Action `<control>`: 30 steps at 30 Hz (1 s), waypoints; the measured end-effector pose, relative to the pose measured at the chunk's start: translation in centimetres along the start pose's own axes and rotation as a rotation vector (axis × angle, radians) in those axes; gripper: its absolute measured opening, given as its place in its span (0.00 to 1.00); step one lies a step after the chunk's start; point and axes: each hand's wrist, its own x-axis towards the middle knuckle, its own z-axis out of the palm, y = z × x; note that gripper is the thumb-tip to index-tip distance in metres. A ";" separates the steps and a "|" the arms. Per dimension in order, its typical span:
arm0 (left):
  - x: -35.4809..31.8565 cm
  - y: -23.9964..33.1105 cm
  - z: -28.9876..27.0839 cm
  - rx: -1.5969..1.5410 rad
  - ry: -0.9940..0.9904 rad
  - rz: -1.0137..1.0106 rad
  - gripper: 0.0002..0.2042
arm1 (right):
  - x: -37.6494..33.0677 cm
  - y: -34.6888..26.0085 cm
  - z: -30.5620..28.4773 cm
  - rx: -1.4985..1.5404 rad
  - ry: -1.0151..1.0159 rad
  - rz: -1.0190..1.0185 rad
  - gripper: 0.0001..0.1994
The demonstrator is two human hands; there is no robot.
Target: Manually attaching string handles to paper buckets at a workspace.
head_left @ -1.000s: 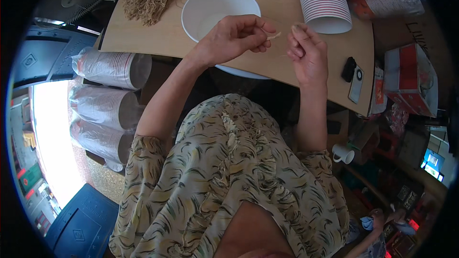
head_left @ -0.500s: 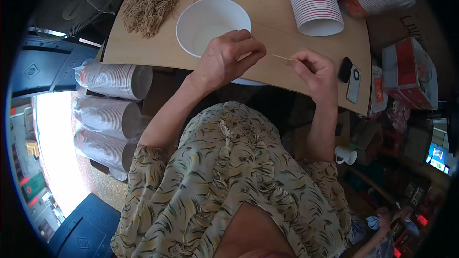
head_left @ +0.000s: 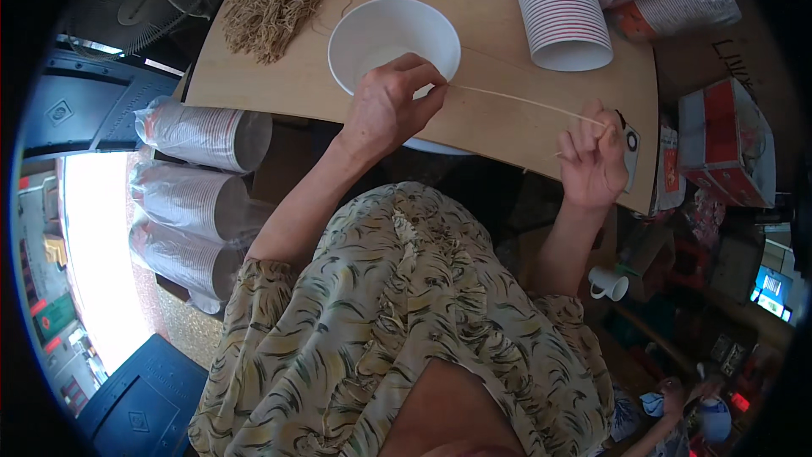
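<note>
A thin tan string point(head_left: 520, 100) runs nearly straight between my two hands, above the table's near edge. My left hand point(head_left: 385, 106) pinches one end between thumb and fingertips, in front of a wide white tub point(head_left: 336, 59) whose near rim it partly covers. At the right, my right hand point(head_left: 596, 161) is palm up with fingers curled, and the string passes over its fingertips. A short loose end shows beside that hand. A tangled bundle of similar tan strings point(head_left: 275, 13) lies on the table at the far left, a few strands straying from it.
A long stack of white paper tubs point(head_left: 568, 17) lies at the far right of the table point(head_left: 491, 135). A phone point(head_left: 630, 152) is partly behind my right hand. Bagged tub stacks point(head_left: 199, 131) stand at the left. A red-and-white carton point(head_left: 719, 140) and a mug point(head_left: 609, 283) are at the right.
My right hand has moved right and turned palm up, so a longer stretch of string shows between my hands. My left hand has shifted slightly left.
</note>
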 end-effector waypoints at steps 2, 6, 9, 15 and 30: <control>0.4 0.0 -0.2 0.093 -0.027 0.032 0.03 | 0.5 0.5 0.1 0.055 0.008 0.015 0.09; 0.5 -0.1 -0.2 0.161 -0.036 0.060 0.04 | 2.0 1.5 0.3 0.145 0.058 -0.005 0.10; 0.4 -0.3 0.0 0.175 -0.036 0.036 0.06 | 3.0 1.6 0.8 0.162 0.067 0.027 0.10; 0.1 -1.2 -0.3 0.236 -0.101 0.043 0.15 | 3.5 1.2 0.7 0.099 0.070 0.028 0.11; 0.5 -3.3 -8.6 0.729 -0.379 0.328 0.06 | 4.7 0.6 3.7 0.042 0.128 0.142 0.14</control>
